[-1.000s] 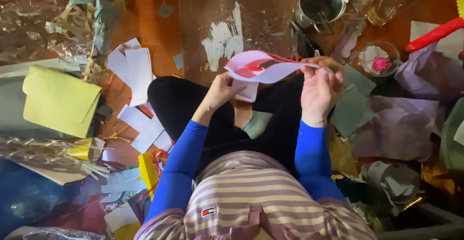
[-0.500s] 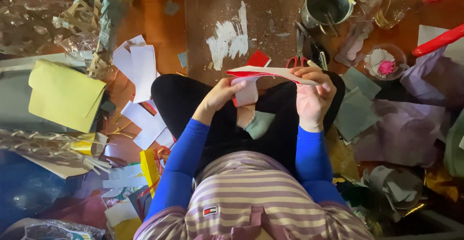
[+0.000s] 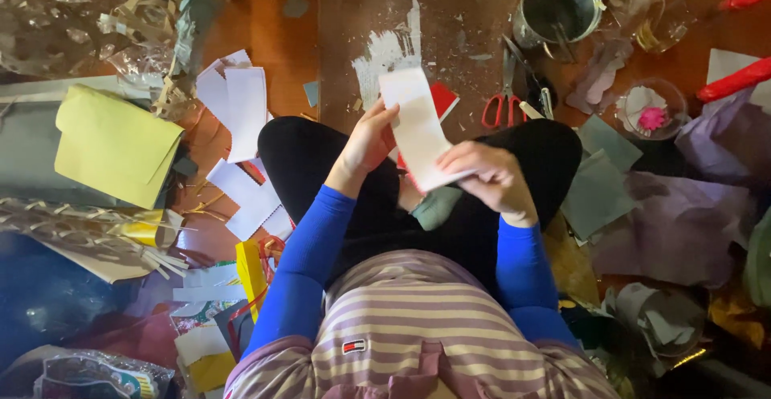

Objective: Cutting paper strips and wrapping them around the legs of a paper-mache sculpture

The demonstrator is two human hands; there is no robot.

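Both hands work together over the lap, each clamped on the same white paper strip: the left hand pinches its left edge about midway, and the right hand grips the near end from the right. A red sheet shows behind the strip's far part; whether it is 1 piece with the strip I cannot tell.

Largest around them is the wooden floor, with paint smears just beyond the strip's far end. Crumpled purple paper spreads at the right, and a yellow folded sheet lies at the left. White paper pieces sit left of the knees. A dark metal pot stands far right, with a small glass bowl holding a pink bit near it. Red-handled scissors lie just right of the strip.

To handle the strip well, it seems wise to keep it taut between both grips and to hold near the edges so it does not buckle. Open room is scarce: the barest stretch lies straight ahead, while the scissors crowd the right side.
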